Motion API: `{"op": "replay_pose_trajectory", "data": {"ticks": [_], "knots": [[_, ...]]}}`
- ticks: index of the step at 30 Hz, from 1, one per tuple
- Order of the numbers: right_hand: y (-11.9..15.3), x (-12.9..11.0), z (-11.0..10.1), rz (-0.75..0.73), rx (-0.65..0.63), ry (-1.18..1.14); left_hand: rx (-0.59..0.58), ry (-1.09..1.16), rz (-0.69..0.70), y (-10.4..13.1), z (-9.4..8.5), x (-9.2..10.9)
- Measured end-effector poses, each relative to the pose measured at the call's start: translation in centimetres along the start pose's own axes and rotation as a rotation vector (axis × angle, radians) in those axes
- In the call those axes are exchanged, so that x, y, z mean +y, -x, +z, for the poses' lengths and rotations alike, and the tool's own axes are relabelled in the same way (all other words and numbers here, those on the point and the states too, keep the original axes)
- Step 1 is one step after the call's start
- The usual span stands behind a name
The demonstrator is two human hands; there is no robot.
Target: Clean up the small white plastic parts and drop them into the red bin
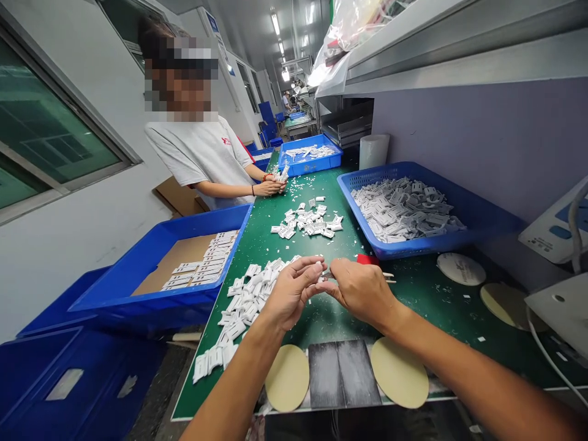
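On green tabletop, beside left hand: heaped white plastic parts
Left grip: pinching small white piece
Right hand: clenched around metal-tipped tool, mostly hidden

parts: matt plastic | basket: smooth plastic | bag: glossy plastic

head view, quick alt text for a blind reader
The left hand pinches a small white piece over a green table, and the right hand, apparently holding a thin metal tool, meets it. White pieces lie heaped beside the left hand; a blue basket of more stands farther right. Farther along the left side, a co-worker holds white pieces.
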State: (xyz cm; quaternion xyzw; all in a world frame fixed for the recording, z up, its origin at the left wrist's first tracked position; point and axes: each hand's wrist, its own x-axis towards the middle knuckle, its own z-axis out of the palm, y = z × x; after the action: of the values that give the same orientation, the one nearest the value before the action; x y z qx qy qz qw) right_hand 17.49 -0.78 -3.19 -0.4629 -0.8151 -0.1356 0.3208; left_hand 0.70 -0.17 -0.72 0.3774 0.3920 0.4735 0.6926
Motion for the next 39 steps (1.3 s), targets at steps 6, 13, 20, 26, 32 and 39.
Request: {"op": "replay_pose_trajectory", "data": {"ticks": [6,13,20,26,32,39], "knots": [[0.0,0.0,0.2,0.01,-0.006,0.049,-0.01,-0.015,-0.003,-0.1,-0.3,-0.2],[0.3,-0.1,0.7,-0.01,0.033,0.077,0.011,-0.024,-0.017,0.0,0.1,0.0],[0.3,-0.2,0.6,-0.077,0.123,-0.023,-0.011,0.059,-0.001,0.1,0.3,0.1],[0.0,0.0,-0.1,-0.066,0.212,-0.159,-0.06,0.144,0.031,0.3,0.4,0.8],[0.0,0.7,0.2,0.056,0.022,-0.224,0.094,-0.072,0.187,-0.5,-0.8,1.1],[-0.4,1.0,0.1,0.168,-0.097,-0.218,0.499,-1.072,0.568,-1.9,-3.8,2.5]]}}
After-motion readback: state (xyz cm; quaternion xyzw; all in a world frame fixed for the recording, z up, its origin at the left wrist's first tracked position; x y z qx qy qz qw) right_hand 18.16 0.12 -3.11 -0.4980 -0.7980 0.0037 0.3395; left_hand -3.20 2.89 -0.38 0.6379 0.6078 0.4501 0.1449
